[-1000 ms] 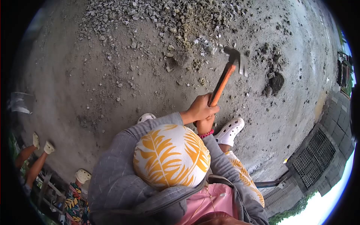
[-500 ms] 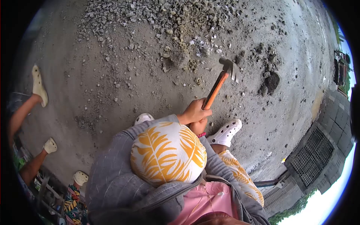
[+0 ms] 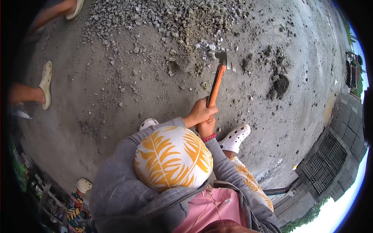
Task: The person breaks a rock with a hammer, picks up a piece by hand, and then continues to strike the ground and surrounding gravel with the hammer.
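We see hammer (image 3: 215, 86) in two-hand grip: left hand (image 3: 200, 112) wrapped round orange handle, right hand (image 3: 206, 127) curled just below, partly hidden, seemingly on handle's lower end. Hands stacked close together, likely for firm control. Forearms pass either side of raised knee (image 3: 173, 159), perhaps because we crouch low; clog (image 3: 236, 138) planted out right, probably for balance. Hammer head (image 3: 222, 59) lies beyond both hands, near pale fragments (image 3: 205, 46); whether it touches ground, we cannot tell.
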A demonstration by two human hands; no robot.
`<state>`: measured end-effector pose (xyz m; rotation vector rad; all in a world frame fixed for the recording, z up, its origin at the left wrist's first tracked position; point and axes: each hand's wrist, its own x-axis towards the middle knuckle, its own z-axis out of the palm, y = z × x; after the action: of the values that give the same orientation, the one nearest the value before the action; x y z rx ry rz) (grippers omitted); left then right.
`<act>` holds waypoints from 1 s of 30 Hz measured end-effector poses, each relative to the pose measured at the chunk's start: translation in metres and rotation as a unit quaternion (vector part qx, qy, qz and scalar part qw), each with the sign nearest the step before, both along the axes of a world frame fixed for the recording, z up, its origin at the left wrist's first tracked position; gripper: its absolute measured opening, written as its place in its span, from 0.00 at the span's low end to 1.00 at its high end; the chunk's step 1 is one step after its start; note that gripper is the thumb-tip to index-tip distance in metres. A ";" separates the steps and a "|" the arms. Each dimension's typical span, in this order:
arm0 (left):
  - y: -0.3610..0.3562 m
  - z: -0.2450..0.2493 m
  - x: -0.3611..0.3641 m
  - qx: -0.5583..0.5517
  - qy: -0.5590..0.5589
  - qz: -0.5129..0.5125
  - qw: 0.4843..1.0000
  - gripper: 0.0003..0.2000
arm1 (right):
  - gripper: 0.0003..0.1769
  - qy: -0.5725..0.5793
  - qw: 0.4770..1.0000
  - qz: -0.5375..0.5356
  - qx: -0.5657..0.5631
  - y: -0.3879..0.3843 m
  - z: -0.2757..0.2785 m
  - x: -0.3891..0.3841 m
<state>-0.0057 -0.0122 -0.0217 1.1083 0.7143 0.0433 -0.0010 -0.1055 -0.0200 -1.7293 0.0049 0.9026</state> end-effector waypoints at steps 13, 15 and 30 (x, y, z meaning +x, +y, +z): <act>0.014 -0.019 0.022 -0.060 0.003 0.024 0.998 0.09 | 0.05 0.055 0.996 0.053 -0.052 0.017 -0.005 0.033; 0.021 -0.016 0.027 -0.077 -0.011 0.039 0.996 0.09 | 0.04 0.027 0.999 0.027 -0.033 0.023 -0.009 0.033; 0.038 0.001 0.027 -0.015 -0.008 0.000 1.000 0.09 | 0.04 0.024 0.999 0.026 -0.010 0.031 -0.002 0.033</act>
<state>0.0213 0.0256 -0.0209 1.0777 0.6996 0.0416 0.0318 -0.0743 -0.0216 -1.7324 0.0002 0.9861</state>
